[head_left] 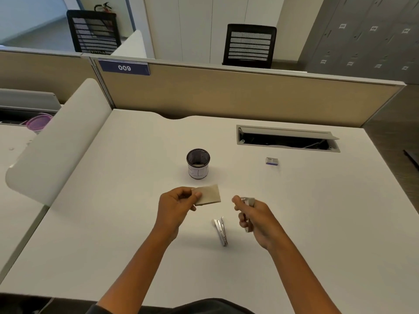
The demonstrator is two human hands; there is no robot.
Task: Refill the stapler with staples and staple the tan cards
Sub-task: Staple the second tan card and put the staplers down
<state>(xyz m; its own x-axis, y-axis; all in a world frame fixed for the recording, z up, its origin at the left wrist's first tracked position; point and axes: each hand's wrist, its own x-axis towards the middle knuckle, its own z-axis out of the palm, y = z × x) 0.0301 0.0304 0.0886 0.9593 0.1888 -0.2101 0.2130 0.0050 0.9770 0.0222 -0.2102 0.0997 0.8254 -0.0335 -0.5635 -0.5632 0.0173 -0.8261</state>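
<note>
white desk (113, 223) in a cubicle, tan partition (226, 96) along the back with a blue "009" tag (124, 68). cable hatch (286, 138) flipped open in the desktop. two black mesh chairs (249, 45) past the partition, grey lockers (367, 37) on the right, white curved side divider (61, 137) on the left

The left hand (175, 206) pinches the tan cards (209, 194) above the white desk (113, 223). At its 3 o'clock, the right hand (254, 217) grips a stapler (248, 201). A second metal stapler (220, 231) lies on the desk between the wrists. A mesh cup (198, 163) stands at the cards' 12 o'clock, a small staple box (272, 161) at 2 o'clock.
</note>
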